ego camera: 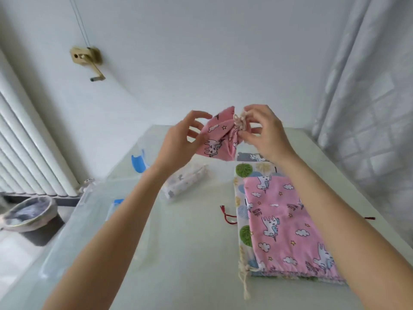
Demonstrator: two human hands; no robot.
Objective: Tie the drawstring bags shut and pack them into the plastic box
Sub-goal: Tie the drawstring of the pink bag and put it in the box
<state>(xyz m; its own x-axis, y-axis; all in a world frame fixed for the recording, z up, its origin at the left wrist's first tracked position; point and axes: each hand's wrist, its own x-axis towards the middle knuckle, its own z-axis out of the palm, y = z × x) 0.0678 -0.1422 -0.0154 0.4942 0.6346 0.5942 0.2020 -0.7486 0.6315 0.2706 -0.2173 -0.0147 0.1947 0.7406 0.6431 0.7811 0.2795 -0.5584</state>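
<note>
Head view: white table (190, 253) carried a clear plastic box (93, 211) at left and a flat stack of bags (288, 222) at right. Above them a small pink drawstring bag (218, 138) was held up, left hand (178, 142) gripping its body. Right hand (266, 133) pinched the cream drawstring (239, 121) at the gathered neck.

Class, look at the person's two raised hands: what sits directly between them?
In the head view, the small pink unicorn bag hangs between the left hand and right hand, its gathered neck and cream drawstring at the right hand's fingertips.
</note>
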